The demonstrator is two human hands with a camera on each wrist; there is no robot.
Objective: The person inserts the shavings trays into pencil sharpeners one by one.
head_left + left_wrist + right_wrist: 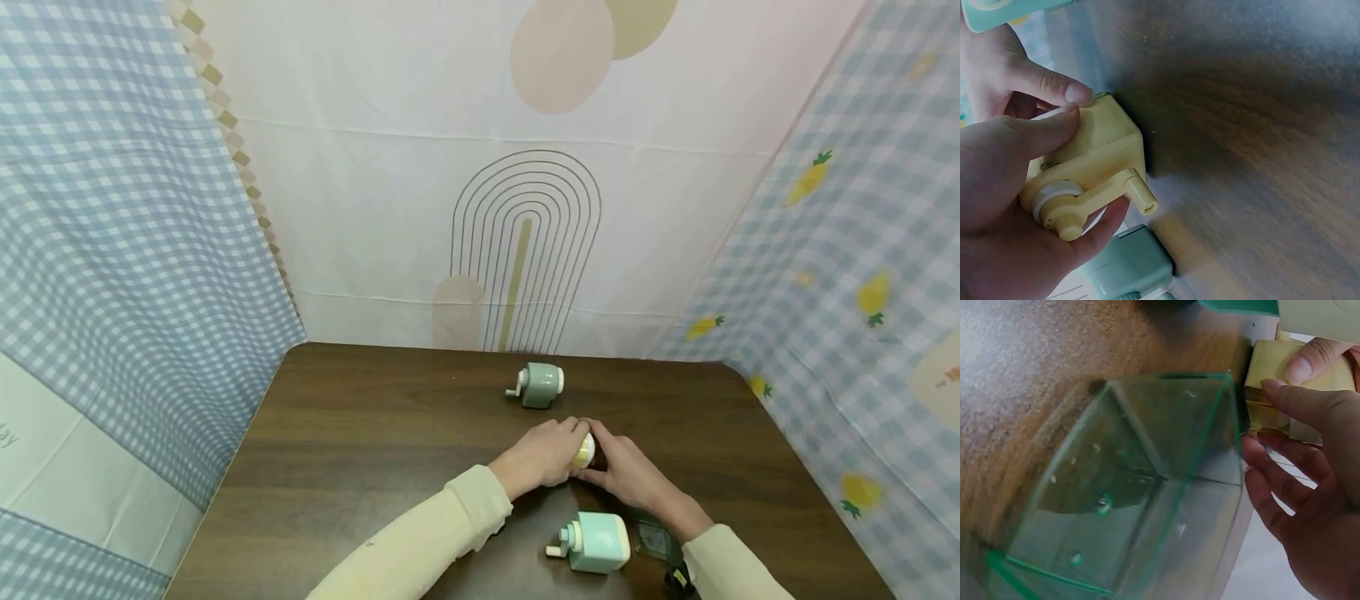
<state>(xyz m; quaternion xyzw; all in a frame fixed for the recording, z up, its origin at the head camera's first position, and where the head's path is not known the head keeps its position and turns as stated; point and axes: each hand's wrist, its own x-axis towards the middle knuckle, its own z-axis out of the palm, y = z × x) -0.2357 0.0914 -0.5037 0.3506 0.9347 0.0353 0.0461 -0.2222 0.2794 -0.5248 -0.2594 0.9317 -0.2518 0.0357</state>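
A yellow hand-crank pencil sharpener [1107,137] is between both hands over the table, its crank turned toward the left wrist camera. My left hand [546,452] grips the body from the crank side, thumb along the top. At the opposite end my right hand [630,468] pinches the sharpener, its thumb on the edge and its other fingers curled below. The right wrist view shows a see-through green-tinted bin [1107,506] on the table beside that hand. Nearer the person stands a mint pencil sharpener [600,543] with a cream front and crank.
Farther back on the brown wooden table [360,417] stands a grey-green pencil sharpener [542,385] with a white crank. A white patterned cloth [360,217] hangs behind the table, with blue checked cloths at both sides.
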